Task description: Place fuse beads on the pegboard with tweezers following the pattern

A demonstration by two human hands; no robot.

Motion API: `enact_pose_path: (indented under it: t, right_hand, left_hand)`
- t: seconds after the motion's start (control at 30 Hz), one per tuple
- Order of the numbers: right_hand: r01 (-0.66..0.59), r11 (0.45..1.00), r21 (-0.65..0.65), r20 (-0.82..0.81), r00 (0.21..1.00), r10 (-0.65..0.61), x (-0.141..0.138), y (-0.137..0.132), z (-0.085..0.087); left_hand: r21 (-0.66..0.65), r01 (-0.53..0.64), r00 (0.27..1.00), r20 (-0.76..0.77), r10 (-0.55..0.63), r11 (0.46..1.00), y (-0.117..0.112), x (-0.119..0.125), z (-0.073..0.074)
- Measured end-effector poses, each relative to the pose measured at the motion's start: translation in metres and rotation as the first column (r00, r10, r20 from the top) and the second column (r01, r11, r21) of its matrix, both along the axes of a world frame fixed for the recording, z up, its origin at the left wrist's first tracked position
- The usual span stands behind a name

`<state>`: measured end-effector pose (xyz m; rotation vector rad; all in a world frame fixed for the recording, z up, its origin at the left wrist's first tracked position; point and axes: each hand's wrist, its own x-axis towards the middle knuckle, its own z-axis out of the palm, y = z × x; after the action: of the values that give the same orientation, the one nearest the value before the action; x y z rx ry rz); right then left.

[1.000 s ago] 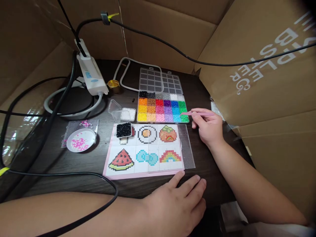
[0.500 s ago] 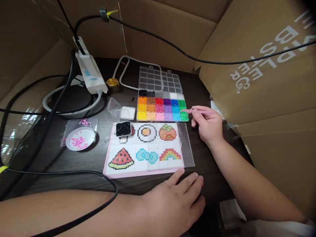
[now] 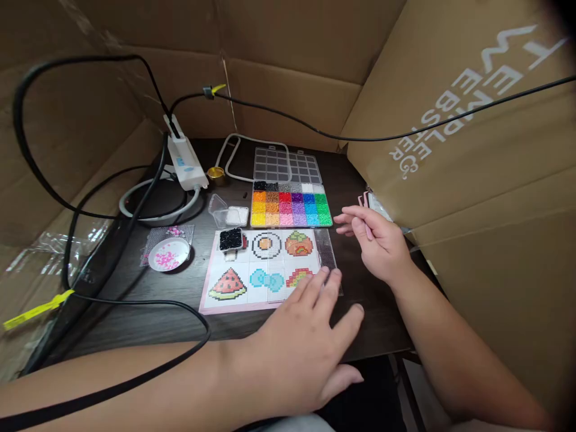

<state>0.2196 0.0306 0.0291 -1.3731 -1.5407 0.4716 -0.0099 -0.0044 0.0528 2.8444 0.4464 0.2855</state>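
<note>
Between the right fingers [image 3: 365, 213], pink tweezers [image 3: 368, 231] point lengthwise forward.

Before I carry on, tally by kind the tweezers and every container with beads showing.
Pink tweezers: 1
Compartment case: 1
Small square boxes, a white-bead box and a black-bead box: 2
Round white dish: 1
Total: 5

A white power strip [image 3: 188, 167] lies near cardboard walls [image 3: 292, 42]; a black cable [image 3: 364, 140] with a yellow tie [image 3: 218, 88] crosses in front.
</note>
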Motion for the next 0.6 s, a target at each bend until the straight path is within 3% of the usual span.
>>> enact_pose_path:
  t: [0.17, 0.3, 0.47, 0.6]
  right_hand:
    - [0.038, 0.998, -0.058, 0.182, 0.983, -0.027, -0.015, -0.042, 0.001]
    - [0.152, 0.984, -0.089, 0.245, 0.961, -0.127, -0.032, -0.073, -0.014]
    - [0.219, 0.975, -0.03, 0.267, 0.942, -0.203, -0.051, -0.088, -0.035]
    - [0.237, 0.971, 0.023, 0.277, 0.932, -0.235, -0.064, -0.09, -0.042]
  left_hand:
    - [0.013, -0.218, 0.973, -0.08, 0.218, 0.976, 0.009, -0.011, 0.011]
    - [-0.018, -0.455, 0.876, -0.187, 0.444, 0.89, 0.013, -0.017, 0.016]
    - [-0.143, -0.633, 0.77, -0.224, 0.598, 0.761, 0.006, -0.021, 0.005]
    - [-0.241, -0.673, 0.737, -0.139, 0.661, 0.699, 0.0, -0.025, -0.008]
